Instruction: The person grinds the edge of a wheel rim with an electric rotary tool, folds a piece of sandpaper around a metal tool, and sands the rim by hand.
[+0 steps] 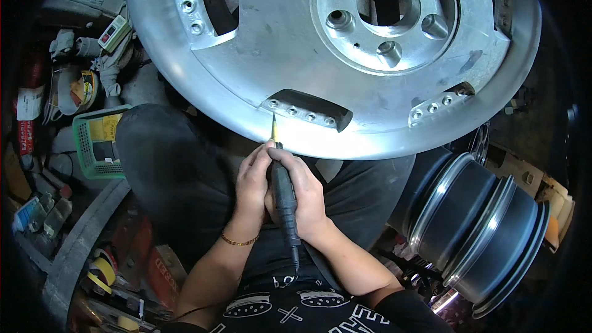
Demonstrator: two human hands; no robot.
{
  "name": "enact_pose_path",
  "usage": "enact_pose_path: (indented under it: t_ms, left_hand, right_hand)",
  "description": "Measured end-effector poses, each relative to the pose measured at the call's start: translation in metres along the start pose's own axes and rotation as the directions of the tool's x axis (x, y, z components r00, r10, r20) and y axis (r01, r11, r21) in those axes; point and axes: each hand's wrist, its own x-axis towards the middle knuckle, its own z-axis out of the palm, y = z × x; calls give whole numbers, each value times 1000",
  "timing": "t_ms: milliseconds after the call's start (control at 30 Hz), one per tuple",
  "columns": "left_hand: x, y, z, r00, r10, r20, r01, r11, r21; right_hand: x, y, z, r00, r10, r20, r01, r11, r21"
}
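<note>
A large silver alloy wheel lies face up before me, its near rim over my lap. My right hand is closed around a slim black corded rotary tool. My left hand is closed against the tool's front end, fingers pressed together beside the yellow nose. The tool points away from me. Its thin tip is right at the left end of a slot near the rim, by the first of several small holes along the ledge. The hands partly hide the tool's grip.
Stacked wheel rims stand at the right beside my knee. On the left are a green plastic basket, a white switch box, a red canister and a yellow tape roll. Cardboard sits behind the rims.
</note>
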Motion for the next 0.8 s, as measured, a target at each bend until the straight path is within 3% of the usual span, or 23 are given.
enact_pose_path:
  t_ms: [167, 300, 433, 567, 633, 667, 800]
  left_hand:
    - [5, -3, -10, 980, 190, -64, -177, 970, 167]
    - [9, 2, -16, 980, 178, -87, -157, 966, 206]
    - [7, 5, -17, 986, 168, 0, -166, 971, 172]
    - [5, -4, -9, 998, 47, -42, -44, 997, 69]
    - [3, -4, 3, 992, 123, 9, -123, 980, 156]
    - [1, 0, 8, 990, -116, -85, 117, 993, 8]
    - [0, -6, 14, 983, -179, -27, 179, 984, -16]
  right_hand:
    - [9, -7, 7, 1000, -28, 6, 28, 1000, 9]
    - [12, -6, 12, 998, -60, 5, 60, 998, 15]
    - [10, -7, 11, 1000, -19, 16, 18, 999, 32]
    - [0, -3, 2, 1000, 18, 3, -18, 1000, 3]
    - [-5, -2, -4, 1000, 26, -2, -26, 1000, -5]
    - [-7, -1, -7, 1000, 25, -6, -25, 999, -20]
    - [-11, 0, -14, 999, 27, -29, -29, 998, -49]
